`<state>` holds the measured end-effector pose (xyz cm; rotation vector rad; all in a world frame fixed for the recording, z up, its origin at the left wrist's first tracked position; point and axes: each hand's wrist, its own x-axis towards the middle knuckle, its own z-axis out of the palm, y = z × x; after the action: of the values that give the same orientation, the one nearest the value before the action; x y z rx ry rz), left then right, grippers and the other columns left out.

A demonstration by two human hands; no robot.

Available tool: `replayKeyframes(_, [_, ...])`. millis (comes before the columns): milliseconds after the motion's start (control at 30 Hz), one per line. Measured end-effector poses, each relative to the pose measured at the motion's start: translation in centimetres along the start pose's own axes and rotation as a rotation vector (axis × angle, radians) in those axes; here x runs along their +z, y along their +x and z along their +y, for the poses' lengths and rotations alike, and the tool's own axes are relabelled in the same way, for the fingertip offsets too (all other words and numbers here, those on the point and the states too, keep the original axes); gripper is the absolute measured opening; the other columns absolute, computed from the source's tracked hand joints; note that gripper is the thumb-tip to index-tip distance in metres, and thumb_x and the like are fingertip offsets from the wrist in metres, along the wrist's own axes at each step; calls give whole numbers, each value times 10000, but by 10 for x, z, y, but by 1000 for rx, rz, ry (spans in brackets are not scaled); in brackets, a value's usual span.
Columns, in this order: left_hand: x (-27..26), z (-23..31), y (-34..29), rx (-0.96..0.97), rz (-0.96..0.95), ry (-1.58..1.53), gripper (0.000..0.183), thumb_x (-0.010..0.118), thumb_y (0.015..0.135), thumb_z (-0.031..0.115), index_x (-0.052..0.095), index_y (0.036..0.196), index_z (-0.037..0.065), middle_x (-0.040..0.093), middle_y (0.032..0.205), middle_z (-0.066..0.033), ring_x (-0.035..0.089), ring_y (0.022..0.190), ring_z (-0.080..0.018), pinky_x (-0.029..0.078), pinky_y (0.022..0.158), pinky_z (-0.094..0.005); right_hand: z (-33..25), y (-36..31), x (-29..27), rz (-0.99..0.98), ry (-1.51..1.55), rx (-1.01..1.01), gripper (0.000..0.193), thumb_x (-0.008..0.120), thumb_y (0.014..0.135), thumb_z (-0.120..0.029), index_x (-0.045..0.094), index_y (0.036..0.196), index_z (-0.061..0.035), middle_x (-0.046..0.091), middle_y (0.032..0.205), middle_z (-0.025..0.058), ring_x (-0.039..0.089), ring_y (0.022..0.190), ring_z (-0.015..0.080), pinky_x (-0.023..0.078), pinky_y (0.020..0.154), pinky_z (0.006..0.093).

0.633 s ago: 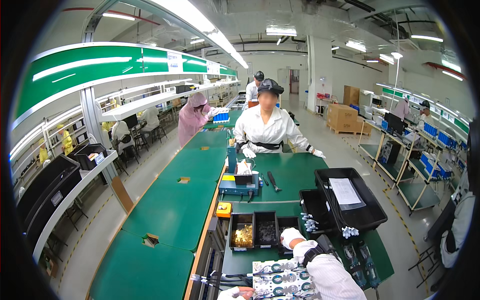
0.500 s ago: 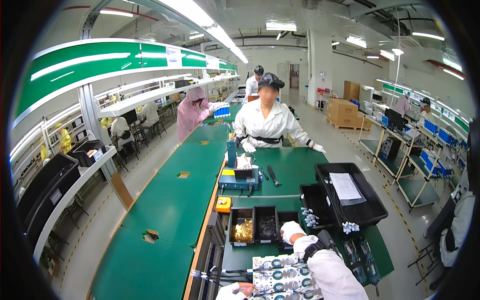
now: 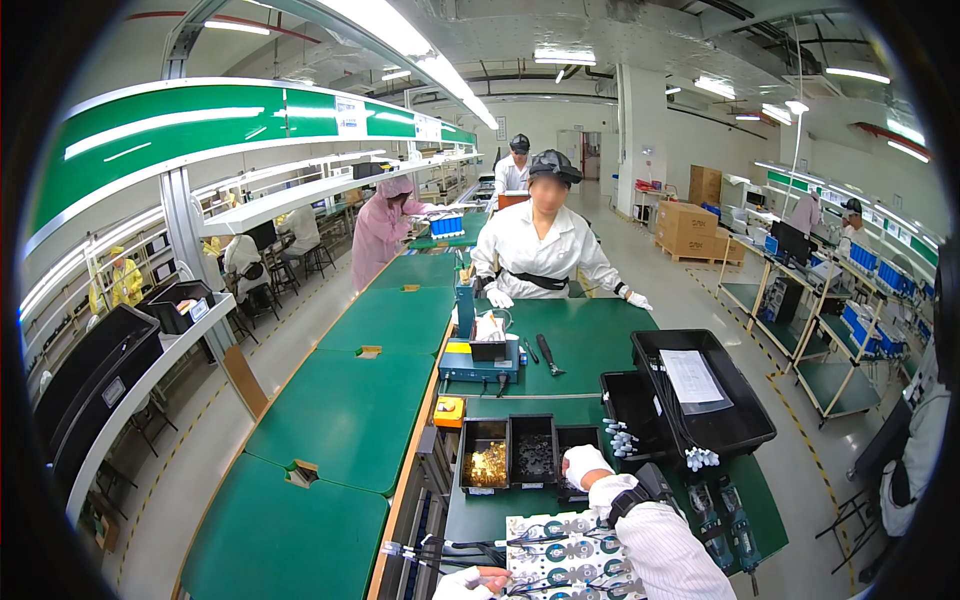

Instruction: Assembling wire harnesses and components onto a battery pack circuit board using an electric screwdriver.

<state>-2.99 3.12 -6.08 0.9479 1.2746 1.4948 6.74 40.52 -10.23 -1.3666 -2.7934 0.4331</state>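
My right hand [image 3: 585, 467], in a white glove, reaches into the black bin [image 3: 577, 435] at the right end of a row of three; its fingertips are hidden inside. At the lower edge my left hand [image 3: 468, 583], gloved with bare fingertips, has its fingers stretched out against the left edge of a white panel [image 3: 517, 523]. That panel carries round grey and teal parts with dark wires across it, and my right forearm covers its right side. Black cables [image 3: 468, 546] with pale connectors run out to its left.
Neighbouring bins hold brass-coloured pieces [image 3: 486, 462] and small black parts [image 3: 533, 457]. A black tray [image 3: 755, 420] with cables and paper stands at right, beside two power screwdrivers [image 3: 738, 525]. Beyond a blue device [image 3: 480, 366], a person [image 3: 540, 240] faces me across the green bench.
Both of my hands stay almost where they were. The person opposite has raised their head slightly, and the view has shifted a little.
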Motion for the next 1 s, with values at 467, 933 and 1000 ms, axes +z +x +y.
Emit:
replayKeyframes(467, [0,-1,1,-2,-19,2,423,648,976,260,613,1186,-105,709,975,-96,629,835,-138,502,778,-267,25,25,34,-12,-96,76,198,721,770,-240,807,938,-184,750,999,124,724,946,328,574,896,401])
replayKeyframes(933, [-1,-5,4,-36,2,31,410,645,971,234,618,1204,-102,715,989,-86,644,835,-129,512,768,-260,21,24,32,-2,-77,75,204,704,770,-223,806,942,-183,750,999,130,723,950,322,570,895,391])
replayKeyframes(1000, [-1,-3,0,-39,18,28,410,643,972,233,617,1205,-103,716,991,-86,644,832,-127,512,765,-260,15,20,30,1,-76,69,211,704,767,-226,806,947,-187,750,1007,131,722,954,323,569,898,392])
